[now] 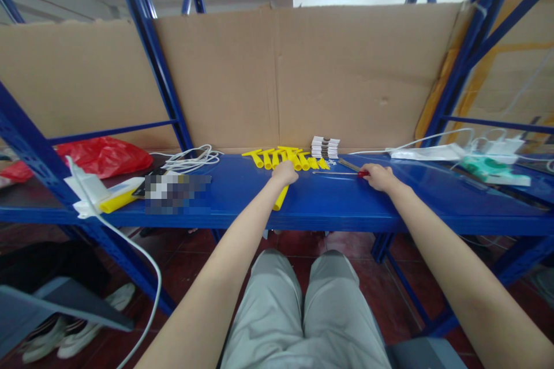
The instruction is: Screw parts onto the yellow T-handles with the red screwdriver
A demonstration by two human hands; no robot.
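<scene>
Yellow plastic handle piece (280,198): tubular, smooth, lying on the blue metal shelf (329,207) near its front edge, long axis running near-left to far-right, its far end under the left hand (285,173). Left hand: arm stretched straight forward from lower left, palm down, fingers curled over the far end of the piece, grip closed on it. Right hand (380,176): arm extended from lower right, palm down, fingers folded around the red handle of a screwdriver (346,172); the thin metal shaft lies flat on the shelf, long axis left to right, tip pointing left. Just beyond the left hand: a row of yellow T-shaped pieces (281,157), stems pointing near, laid side by side. Right of the row: a small stack of white flat parts (325,147), with tiny loose bits just in front. Far left: coiled white cable (190,158), red plastic bag (106,155). Far right: white power strip (426,153). Behind everything: upright brown cardboard sheet (303,69), matte, creased vertically.
</scene>
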